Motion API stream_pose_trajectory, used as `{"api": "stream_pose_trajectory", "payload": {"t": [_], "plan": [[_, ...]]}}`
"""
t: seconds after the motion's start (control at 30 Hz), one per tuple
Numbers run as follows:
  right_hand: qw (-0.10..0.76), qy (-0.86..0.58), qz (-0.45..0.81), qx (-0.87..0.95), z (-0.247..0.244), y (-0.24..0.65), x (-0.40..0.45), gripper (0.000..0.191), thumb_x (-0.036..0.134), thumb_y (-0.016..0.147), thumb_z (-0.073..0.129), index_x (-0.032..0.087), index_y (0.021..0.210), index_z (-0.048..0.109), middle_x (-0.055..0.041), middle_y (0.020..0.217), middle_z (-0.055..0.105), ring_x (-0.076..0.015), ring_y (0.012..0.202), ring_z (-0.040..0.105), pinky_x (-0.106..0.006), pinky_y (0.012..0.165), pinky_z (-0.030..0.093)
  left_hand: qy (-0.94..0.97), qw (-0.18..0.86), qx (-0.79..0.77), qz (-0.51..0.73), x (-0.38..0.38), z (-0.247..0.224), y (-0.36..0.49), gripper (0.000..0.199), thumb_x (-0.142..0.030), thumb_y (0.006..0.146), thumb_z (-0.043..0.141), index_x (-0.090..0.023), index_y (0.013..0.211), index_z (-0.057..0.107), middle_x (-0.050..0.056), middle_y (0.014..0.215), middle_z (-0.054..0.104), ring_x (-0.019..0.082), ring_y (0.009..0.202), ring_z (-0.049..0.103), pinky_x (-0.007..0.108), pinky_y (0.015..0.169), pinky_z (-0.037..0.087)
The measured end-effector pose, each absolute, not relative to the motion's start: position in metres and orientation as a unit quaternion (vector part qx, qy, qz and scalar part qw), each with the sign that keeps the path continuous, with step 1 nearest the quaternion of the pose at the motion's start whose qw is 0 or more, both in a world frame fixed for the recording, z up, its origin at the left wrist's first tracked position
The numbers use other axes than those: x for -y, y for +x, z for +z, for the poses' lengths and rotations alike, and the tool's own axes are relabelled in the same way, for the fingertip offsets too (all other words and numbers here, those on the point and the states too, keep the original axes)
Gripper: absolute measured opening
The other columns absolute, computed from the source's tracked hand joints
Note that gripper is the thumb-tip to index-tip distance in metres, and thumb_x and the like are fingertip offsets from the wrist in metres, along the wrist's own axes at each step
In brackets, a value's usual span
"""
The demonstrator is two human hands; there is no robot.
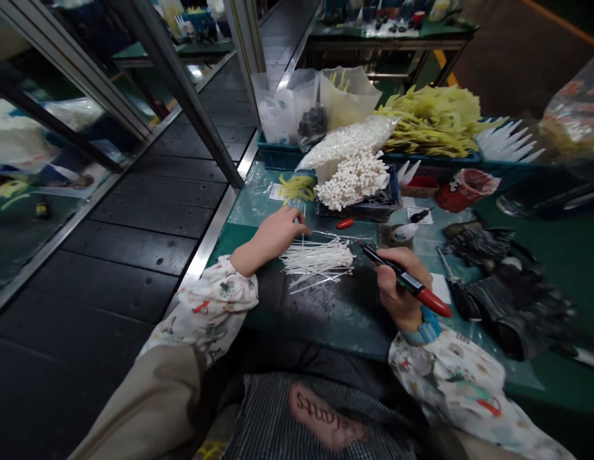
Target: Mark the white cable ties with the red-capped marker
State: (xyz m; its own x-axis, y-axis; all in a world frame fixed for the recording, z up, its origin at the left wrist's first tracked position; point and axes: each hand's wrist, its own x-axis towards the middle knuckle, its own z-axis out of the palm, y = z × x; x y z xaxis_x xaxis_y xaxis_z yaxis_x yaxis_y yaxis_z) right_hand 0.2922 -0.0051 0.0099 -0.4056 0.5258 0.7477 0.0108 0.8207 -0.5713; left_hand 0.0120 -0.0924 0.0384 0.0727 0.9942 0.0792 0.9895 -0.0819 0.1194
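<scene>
My right hand [403,281] is closed around a black and red marker pen [412,286], its bare tip pointing left toward the pile. A red pen cap [345,223] lies beyond the pile. Several thin white sticks [318,260] lie in a loose heap on the table, some with reddish marks at their right ends. At the heap's far left edge my left hand [275,235] is closed, thumb and fingers together on one thin white stick [304,225] that stands roughly upright. Part of its grip is hidden behind the hand.
Behind the heap a dark box [395,191] holds a bundle of white round-headed sticks [351,182]. Yellow strips [431,121] fill a bin at the back. Dark gloves [522,306] and a screwdriver [462,294] lie right. A metal post [201,108] and conveyor [133,255] stand left.
</scene>
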Motion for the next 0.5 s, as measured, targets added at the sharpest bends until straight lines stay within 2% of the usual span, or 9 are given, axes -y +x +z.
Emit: {"api": "stream_pose_trajectory", "payload": {"t": [0.23,0.37,0.5], "plan": [[0.524,-0.141,0.201,0.816,0.02,0.288,0.005,0.012,0.02,0.095,0.06,0.023,0.106,0.066,-0.0028,0.085,0.07,-0.0182,0.072,0.069,-0.03,0.063,0.058,0.767,-0.007,-0.636,0.085,0.085,0.023,0.008,0.01,-0.018,0.092,0.073,-0.022,0.087,0.08,0.011,0.116,0.069,0.026,0.107,0.06,0.035,0.083,0.048],[0.546,-0.123,0.182,0.809,0.019,0.287,0.003,0.012,0.022,0.096,0.06,0.022,0.107,0.065,-0.0037,0.088,0.071,-0.0188,0.074,0.07,-0.031,0.064,0.059,0.781,0.006,-0.606,0.147,0.088,0.035,0.007,0.012,-0.02,0.099,0.063,-0.019,0.1,0.075,0.008,0.105,0.073,0.021,0.098,0.065,0.032,0.085,0.049],[0.557,-0.118,0.177,0.803,0.017,0.286,0.0,0.018,0.023,0.097,0.06,0.021,0.115,0.065,-0.0047,0.091,0.07,-0.0194,0.08,0.07,-0.033,0.07,0.06,0.753,0.042,-0.578,0.312,0.095,0.044,0.022,0.019,-0.019,0.102,0.053,-0.016,0.106,0.072,0.009,0.102,0.072,0.018,0.092,0.067,0.029,0.08,0.051]]}}
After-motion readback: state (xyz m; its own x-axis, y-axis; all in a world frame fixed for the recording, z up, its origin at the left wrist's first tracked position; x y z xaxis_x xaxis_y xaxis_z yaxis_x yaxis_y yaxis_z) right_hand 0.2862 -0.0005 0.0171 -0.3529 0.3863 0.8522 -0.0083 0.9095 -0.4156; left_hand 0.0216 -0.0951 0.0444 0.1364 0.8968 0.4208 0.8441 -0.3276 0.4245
